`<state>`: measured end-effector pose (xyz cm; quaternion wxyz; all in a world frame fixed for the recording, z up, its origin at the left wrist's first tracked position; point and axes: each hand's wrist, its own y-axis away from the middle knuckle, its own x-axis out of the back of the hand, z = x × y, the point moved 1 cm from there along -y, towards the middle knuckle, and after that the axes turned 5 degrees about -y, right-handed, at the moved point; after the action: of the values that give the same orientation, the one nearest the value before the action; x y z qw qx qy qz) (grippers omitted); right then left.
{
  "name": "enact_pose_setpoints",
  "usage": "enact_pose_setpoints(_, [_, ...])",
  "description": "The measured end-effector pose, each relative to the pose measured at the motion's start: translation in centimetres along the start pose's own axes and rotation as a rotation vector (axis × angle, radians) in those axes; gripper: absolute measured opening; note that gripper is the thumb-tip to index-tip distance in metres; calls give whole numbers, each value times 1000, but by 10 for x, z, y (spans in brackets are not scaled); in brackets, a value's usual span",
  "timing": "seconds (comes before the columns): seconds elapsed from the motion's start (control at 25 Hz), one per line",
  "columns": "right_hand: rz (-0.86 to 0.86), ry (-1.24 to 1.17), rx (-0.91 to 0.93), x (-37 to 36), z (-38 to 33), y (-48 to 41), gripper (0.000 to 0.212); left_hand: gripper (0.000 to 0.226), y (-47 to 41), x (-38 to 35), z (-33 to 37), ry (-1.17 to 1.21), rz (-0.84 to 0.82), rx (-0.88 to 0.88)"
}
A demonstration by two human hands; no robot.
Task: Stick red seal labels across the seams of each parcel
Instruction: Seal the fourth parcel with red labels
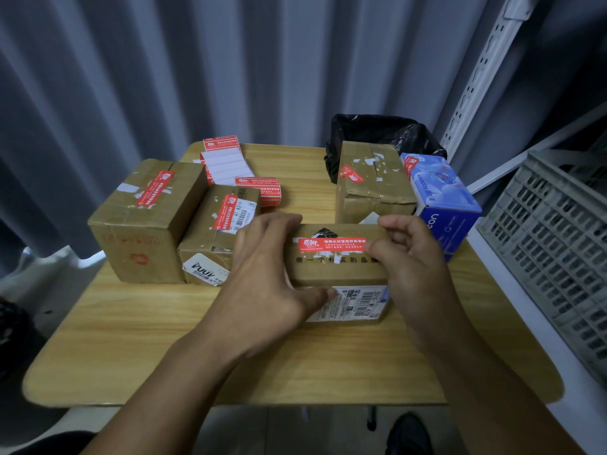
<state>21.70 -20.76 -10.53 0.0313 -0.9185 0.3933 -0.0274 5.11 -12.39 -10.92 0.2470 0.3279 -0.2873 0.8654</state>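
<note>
Table [157, 356]: light wood.
Curtain [164, 77]: grey, pleated, behind the table.
Bin bag [377, 129]: black, beyond the table's far edge.
Crate [551, 231]: grey, slotted, right of the table.

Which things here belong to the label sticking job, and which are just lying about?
Job: front parcel, red seal label, left hand, right hand, label stack, large box, small box, rear box, blue box.
Lying about: black bin bag, grey crate, shelf upright.

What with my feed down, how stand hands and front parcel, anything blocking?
Left hand grips left end of front parcel. Right hand grips right end, thumb on end of red label. Label lies along parcel top. Nothing blocking.
</note>
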Motion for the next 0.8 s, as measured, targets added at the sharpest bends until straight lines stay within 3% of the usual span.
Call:
enact_pose_setpoints(0.12, [15, -17, -12, 2, -1, -2, 23, 89, 0, 1, 0, 16, -17, 8])
enact_pose_setpoints(0.4, [-22, -72, -37, 7, -3, 13, 32, 102, 9, 16, 4, 7, -50, 26])
enact_pose_setpoints(0.6, [-13, -42, 21, 7, -10, 30, 27, 103, 25, 31, 13, -21, 23, 56])
enact_pose_setpoints(0.8, [17, 21, 106, 0, -18, 37, 37, 98, 42, 45, 26, -61, 97, 83])
